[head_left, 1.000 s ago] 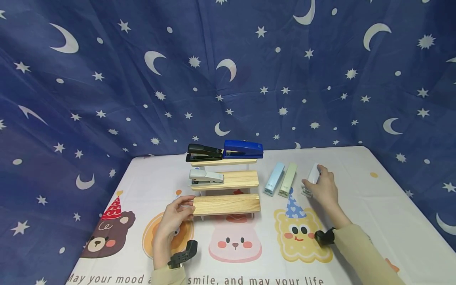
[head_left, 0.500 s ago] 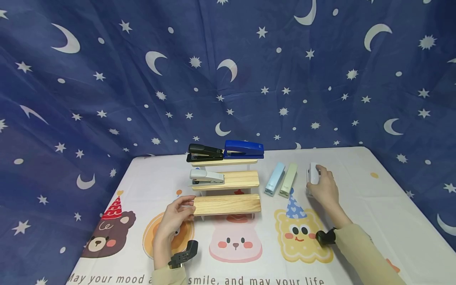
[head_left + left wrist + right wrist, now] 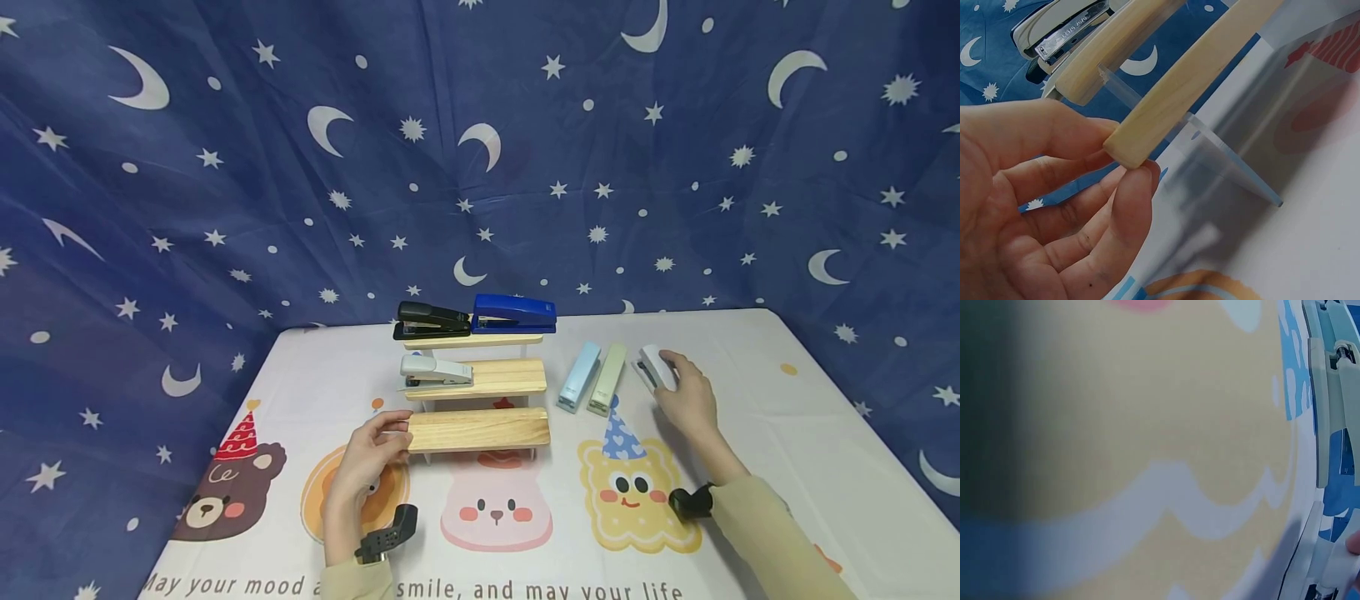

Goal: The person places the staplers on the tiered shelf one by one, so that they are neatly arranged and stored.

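Observation:
My left hand (image 3: 367,454) pinches the left end of the lowest wooden shelf (image 3: 480,431) of a three-tier stand. In the left wrist view, the thumb and index finger meet at the end of that shelf (image 3: 1166,94). Off to the right, my right hand (image 3: 690,404) grips a white stapler (image 3: 654,364), whose far end leans left. Part of this stapler (image 3: 1338,569) and a fingertip show at the edge of the right wrist view. Just left of it, a light blue stapler (image 3: 579,375) and a pale green stapler (image 3: 607,379) lie side by side on the table.
A black stapler (image 3: 431,319) and a dark blue stapler (image 3: 516,313) stand on the top shelf (image 3: 472,341). The middle shelf (image 3: 510,377) bears a light grey stapler (image 3: 437,372) at its left. A starry blue curtain (image 3: 480,167) hangs behind the white printed tablecloth (image 3: 780,375).
The white stapler has turned counter-clockwise in my right hand, its far end swinging from leaning right to leaning left. My left hand stays on the lowest shelf.

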